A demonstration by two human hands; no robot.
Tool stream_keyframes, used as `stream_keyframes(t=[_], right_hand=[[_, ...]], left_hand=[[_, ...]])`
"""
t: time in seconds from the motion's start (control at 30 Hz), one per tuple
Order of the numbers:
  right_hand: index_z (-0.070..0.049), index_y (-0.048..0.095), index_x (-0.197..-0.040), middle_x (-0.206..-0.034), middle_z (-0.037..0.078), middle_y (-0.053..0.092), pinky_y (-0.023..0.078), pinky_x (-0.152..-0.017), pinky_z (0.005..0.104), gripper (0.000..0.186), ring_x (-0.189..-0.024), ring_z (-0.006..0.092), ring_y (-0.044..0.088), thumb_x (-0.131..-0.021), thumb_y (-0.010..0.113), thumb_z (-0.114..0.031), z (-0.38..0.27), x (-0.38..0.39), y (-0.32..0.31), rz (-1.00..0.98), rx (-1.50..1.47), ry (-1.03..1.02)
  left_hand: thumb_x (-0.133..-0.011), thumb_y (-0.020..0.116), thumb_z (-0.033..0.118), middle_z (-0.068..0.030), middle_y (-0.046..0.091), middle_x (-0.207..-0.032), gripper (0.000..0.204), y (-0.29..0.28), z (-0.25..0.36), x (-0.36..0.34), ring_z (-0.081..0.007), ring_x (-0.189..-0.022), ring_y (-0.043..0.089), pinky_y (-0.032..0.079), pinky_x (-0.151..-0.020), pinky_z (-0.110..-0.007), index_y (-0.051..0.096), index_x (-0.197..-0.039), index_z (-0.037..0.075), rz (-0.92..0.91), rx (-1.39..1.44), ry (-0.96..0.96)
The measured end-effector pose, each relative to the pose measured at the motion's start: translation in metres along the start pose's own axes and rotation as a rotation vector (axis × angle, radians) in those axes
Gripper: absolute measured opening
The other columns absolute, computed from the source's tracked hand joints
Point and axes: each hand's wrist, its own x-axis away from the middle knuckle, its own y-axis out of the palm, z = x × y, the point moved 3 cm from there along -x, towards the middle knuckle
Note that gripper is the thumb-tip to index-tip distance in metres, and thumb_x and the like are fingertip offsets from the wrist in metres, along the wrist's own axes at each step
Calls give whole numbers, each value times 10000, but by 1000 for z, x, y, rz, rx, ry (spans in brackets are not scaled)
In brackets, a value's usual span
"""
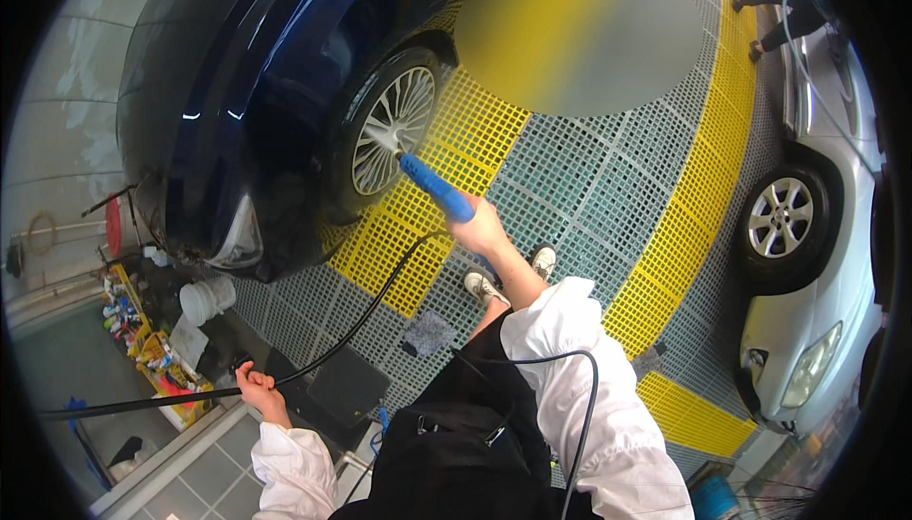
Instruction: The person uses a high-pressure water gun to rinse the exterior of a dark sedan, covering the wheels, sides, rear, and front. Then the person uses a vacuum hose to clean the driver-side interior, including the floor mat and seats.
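Note:
My right hand (481, 228) is wrapped round the grip of a blue pressure washer gun (432, 186). Its nozzle points at the silver multi-spoke wheel (394, 131) of a dark blue car (285, 93), and white spray spreads over the spokes. From near the gun, a black hose (356, 328) curves down and to the left. It runs through my left hand (258, 390), whose fingers are closed round it out at the lower left. Part of the hose also loops beside my right sleeve.
Yellow and grey grating (579, 183) covers the floor. A silver car (817, 226) stands at right; beyond it are another person's legs (784, 15) and a light-blue hose. A white bucket (206, 301), a shelf of bottles (142, 335) and a grey cloth (429, 333) lie at left and near my feet.

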Motion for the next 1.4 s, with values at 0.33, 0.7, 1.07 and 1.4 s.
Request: stream_keyframes(t=[0.33, 0.7, 1.07, 1.4], right_hand=[[-111, 681, -1141, -948, 178, 718, 520, -854, 388, 471, -935, 317, 698, -674, 642, -151, 13, -21, -30, -10, 43, 92], [-162, 666, -1214, -961, 179, 717, 525, -850, 399, 531, -933, 325, 697, -684, 627, -145, -3, -41, -33, 90, 48, 47], [-191, 659, -1222, -985, 178, 715, 521, -860, 432, 544, -958, 354, 684, -680, 626, -150, 4, -73, -24, 149, 34, 150], [-133, 661, -1185, -956, 195, 714, 536, -796, 404, 458, -916, 341, 702, -729, 615, -147, 10, -74, -24, 318, 37, 154]], left_hand=[[-1020, 454, 360, 32, 353, -538, 340, 25, -1, 1, -86, -440, 282, 257, -413, -253, 608, -927, 72, -38, -17, 25], [-997, 480, 328, 41, 352, -539, 289, 39, -2, 3, -75, -447, 295, 264, -416, -248, 620, -944, 80, -58, -26, 28], [-978, 506, 302, 33, 337, -539, 258, 34, 0, 2, -82, -437, 278, 245, -412, -257, 624, -946, 75, -28, 8, 6], [-975, 498, 276, 33, 330, -517, 230, 18, -5, 10, -77, -407, 267, 219, -397, -254, 625, -934, 89, -15, 24, 10]])
